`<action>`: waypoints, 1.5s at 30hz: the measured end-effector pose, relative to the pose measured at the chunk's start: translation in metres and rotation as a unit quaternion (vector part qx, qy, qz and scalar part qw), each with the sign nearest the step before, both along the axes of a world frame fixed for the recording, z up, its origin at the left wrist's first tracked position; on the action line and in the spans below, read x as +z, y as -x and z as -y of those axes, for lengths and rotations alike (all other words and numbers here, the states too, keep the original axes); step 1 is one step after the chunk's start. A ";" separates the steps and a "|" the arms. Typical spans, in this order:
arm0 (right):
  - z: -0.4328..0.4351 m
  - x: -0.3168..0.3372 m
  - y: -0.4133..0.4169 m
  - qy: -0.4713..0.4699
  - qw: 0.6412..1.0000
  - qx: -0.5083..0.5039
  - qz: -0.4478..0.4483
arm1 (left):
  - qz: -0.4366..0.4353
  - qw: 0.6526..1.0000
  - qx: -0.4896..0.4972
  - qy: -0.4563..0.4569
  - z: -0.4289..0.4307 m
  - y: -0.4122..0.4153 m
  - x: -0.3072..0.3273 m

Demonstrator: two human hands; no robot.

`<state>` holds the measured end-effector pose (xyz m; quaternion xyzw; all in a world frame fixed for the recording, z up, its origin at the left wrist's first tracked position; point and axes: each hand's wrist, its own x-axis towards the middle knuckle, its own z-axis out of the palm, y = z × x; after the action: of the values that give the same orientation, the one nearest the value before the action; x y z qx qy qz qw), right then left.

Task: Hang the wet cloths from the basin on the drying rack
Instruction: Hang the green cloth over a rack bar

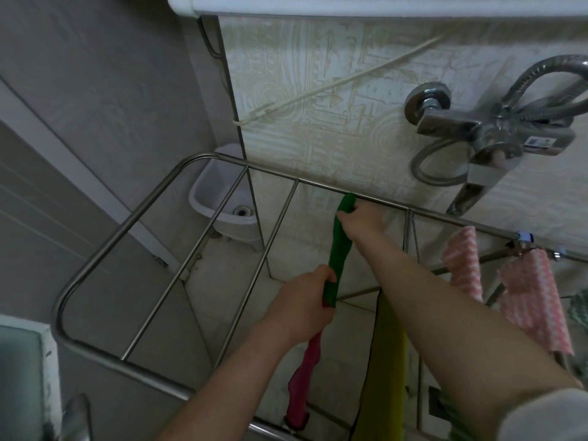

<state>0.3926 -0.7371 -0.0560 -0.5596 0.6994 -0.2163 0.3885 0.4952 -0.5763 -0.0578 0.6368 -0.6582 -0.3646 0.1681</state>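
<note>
A green cloth [339, 246] is stretched along a rung of the steel drying rack [133, 214]. My right hand [361, 219] grips its far end by the rack's far rail. My left hand [305, 292] grips its near end. Below my left hand a magenta cloth [304, 380] hangs down toward the near rail. A yellow cloth [386, 361] hangs on the rung to the right, partly behind my right forearm. Two pink-and-white checked cloths [463, 265] hang further right. The basin is not in view.
A chrome shower mixer with hose [496, 132] juts from the tiled wall above the rack's right part. A white corner fixture [222, 198] sits on the floor behind the rack. A door [63, 154] is at the left, and a white ledge [22, 361] at the lower left.
</note>
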 end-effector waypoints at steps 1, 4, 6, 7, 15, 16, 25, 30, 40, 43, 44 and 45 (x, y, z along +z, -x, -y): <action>0.000 -0.002 -0.002 0.001 1.000 0.006 -0.001 | 0.002 1.000 -0.004 -0.004 0.000 0.000 0.000; -0.006 0.000 -0.001 -0.009 0.999 0.027 0.015 | 0.001 1.000 -0.008 -0.019 -0.003 0.000 0.003; -0.017 0.008 0.003 -0.018 0.998 0.059 0.016 | 0.004 1.000 -0.009 -0.019 -0.007 -0.001 0.006; -0.023 0.011 0.005 -0.012 0.997 0.079 0.021 | 0.006 1.000 -0.006 -0.020 -0.008 -0.002 0.007; -0.126 0.033 0.038 -0.046 0.983 0.173 -0.049 | 0.027 0.995 -0.066 -0.073 -0.043 -0.007 0.019; -0.137 0.034 0.039 -0.055 0.981 0.180 -0.049 | 0.033 0.995 -0.067 -0.072 -0.046 -0.007 0.018; -0.229 0.026 0.078 0.052 0.962 0.107 -0.245 | 0.113 0.980 -0.078 -0.146 -0.085 0.001 0.023; -0.270 0.021 0.105 -0.040 0.985 0.096 -0.138 | 0.112 0.985 -0.055 -0.123 -0.098 0.010 0.028; -0.318 0.026 0.105 -0.050 0.996 0.059 -0.044 | 0.302 0.951 -0.066 0.024 -0.125 0.034 0.047; -0.325 0.024 0.104 -0.032 0.997 0.015 -0.075 | 0.200 0.973 -0.068 0.089 -0.124 0.062 0.045; -0.327 0.022 0.102 -0.022 0.996 0.013 -0.089 | 0.148 0.985 -0.062 0.063 -0.123 0.070 0.043; -0.330 0.020 0.101 -0.010 0.994 0.013 -0.105 | 0.110 0.992 -0.059 0.030 -0.121 0.079 0.043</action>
<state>0.2919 -0.4068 -0.0356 -0.5843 0.7311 -0.1448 0.3211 0.4166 -0.4551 -0.0152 0.6275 -0.7200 -0.2819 0.0922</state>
